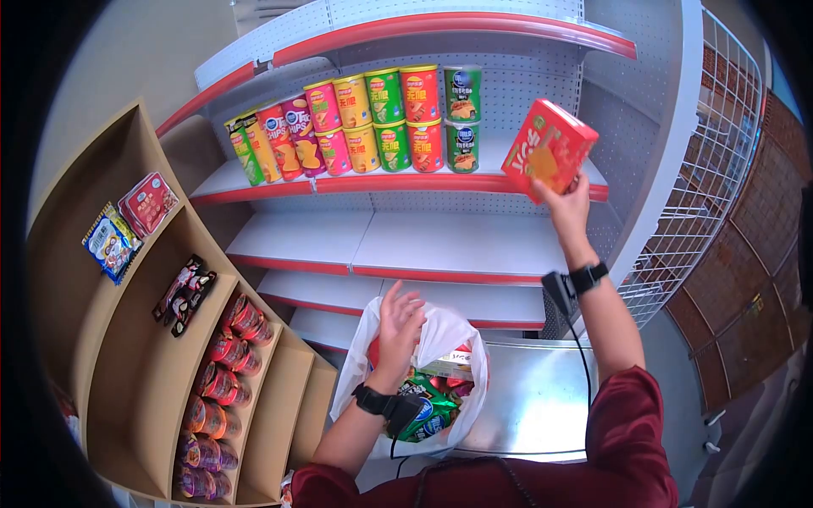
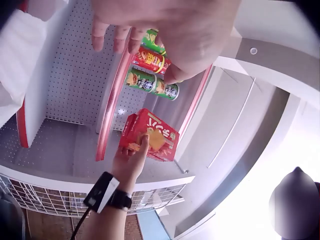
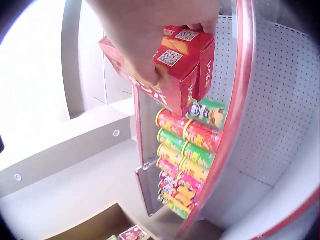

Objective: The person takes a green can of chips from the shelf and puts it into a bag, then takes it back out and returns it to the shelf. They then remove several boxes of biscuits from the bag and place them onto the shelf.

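Note:
My right hand [image 1: 569, 207] grips two red snack boxes [image 1: 555, 140] by their lower end, at the right end of the shelf with the canisters. In the right wrist view the boxes [image 3: 172, 75] lie side by side, each with a QR code on its end. The thumb presses one printed face in the left wrist view. My left hand [image 1: 398, 332] is held over a white plastic bag [image 1: 474, 339], fingers spread and nothing in them. Inside the bag are a green snack packet [image 1: 428, 406] and other colourful packages, partly hidden by the left forearm.
Several chip canisters [image 1: 392, 144] stand in stacked rows left of the boxes, with green canisters [image 1: 462, 148] nearest. Lower white shelves [image 1: 457, 241] lie below. At left a brown shelf unit [image 1: 279, 381] bears cup noodles [image 1: 222, 385] and packets. A wire rack [image 1: 694, 169] stands at right.

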Action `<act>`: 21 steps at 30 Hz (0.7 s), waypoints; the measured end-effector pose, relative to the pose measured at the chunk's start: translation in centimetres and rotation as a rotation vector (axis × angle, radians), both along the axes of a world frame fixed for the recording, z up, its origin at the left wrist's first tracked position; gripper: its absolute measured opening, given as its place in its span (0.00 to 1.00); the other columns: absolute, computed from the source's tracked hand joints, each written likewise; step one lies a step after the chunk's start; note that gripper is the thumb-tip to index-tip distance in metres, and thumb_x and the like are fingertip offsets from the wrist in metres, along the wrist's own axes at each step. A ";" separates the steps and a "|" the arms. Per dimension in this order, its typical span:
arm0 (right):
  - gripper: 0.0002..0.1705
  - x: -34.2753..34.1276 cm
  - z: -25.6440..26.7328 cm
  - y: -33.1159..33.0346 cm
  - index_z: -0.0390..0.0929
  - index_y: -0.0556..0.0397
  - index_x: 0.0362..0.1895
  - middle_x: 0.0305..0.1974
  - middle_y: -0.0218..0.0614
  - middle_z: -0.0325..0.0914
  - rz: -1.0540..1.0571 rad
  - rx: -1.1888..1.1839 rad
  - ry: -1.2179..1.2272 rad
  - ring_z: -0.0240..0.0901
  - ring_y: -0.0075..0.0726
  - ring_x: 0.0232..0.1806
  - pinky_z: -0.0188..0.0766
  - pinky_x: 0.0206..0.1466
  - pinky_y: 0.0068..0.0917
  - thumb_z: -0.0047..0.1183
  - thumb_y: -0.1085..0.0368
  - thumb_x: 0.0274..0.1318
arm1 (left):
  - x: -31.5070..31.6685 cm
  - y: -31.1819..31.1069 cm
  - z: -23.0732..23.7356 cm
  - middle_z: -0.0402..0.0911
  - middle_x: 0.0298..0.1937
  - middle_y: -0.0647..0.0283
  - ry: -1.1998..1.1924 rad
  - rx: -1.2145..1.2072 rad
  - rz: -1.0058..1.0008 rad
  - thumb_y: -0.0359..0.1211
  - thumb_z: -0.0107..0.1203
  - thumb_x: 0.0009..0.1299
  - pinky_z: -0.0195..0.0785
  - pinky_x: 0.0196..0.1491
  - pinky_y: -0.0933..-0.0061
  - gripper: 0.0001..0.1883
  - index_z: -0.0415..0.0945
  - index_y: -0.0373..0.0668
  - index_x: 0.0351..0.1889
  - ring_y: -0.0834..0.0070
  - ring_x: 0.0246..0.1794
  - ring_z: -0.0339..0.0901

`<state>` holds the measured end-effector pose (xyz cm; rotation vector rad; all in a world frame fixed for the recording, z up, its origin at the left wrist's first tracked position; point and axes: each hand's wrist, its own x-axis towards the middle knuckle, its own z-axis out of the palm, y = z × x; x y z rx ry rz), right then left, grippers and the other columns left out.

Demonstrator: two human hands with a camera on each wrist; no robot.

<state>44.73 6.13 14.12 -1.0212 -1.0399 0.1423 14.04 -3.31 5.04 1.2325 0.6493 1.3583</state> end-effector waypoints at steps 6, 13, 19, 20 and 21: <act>0.42 2.7 2.5 6.2 0.60 0.61 0.48 0.41 0.51 0.74 -0.326 -0.167 -0.221 0.74 0.48 0.43 0.69 0.45 0.35 0.68 0.53 0.30 | -1.9 -0.7 -0.9 0.62 0.53 0.54 -0.005 -0.022 0.057 0.26 0.48 0.65 0.67 0.52 0.69 0.32 0.45 0.41 0.64 0.69 0.52 0.67; 0.41 2.4 2.4 10.0 0.61 0.61 0.47 0.41 0.53 0.74 -0.298 -0.336 -0.256 0.73 0.51 0.43 0.70 0.44 0.37 0.68 0.54 0.30 | -2.3 -0.3 -1.5 0.66 0.51 0.56 0.044 -0.015 0.157 0.28 0.52 0.63 0.68 0.44 0.73 0.32 0.48 0.42 0.64 0.70 0.47 0.70; 0.40 1.2 1.5 10.7 0.59 0.60 0.45 0.40 0.52 0.73 -0.327 -0.373 -0.328 0.73 0.53 0.42 0.70 0.42 0.40 0.68 0.53 0.31 | -2.2 0.1 -1.8 0.65 0.50 0.56 0.038 -0.044 0.132 0.25 0.50 0.62 0.66 0.48 0.72 0.32 0.48 0.41 0.63 0.70 0.47 0.70; 0.40 1.1 1.5 10.7 0.59 0.59 0.44 0.40 0.52 0.73 -0.323 -0.374 -0.329 0.73 0.54 0.41 0.70 0.42 0.41 0.68 0.52 0.31 | -2.2 0.1 -1.7 0.64 0.50 0.56 0.028 -0.066 0.119 0.22 0.48 0.62 0.64 0.51 0.71 0.32 0.47 0.40 0.63 0.70 0.48 0.69; 0.40 0.9 1.7 10.5 0.59 0.59 0.44 0.40 0.52 0.73 -0.320 -0.376 -0.329 0.73 0.54 0.41 0.70 0.42 0.41 0.68 0.52 0.31 | -2.2 0.2 -1.9 0.64 0.50 0.56 0.030 -0.067 0.117 0.22 0.48 0.62 0.64 0.51 0.71 0.32 0.47 0.40 0.63 0.70 0.48 0.69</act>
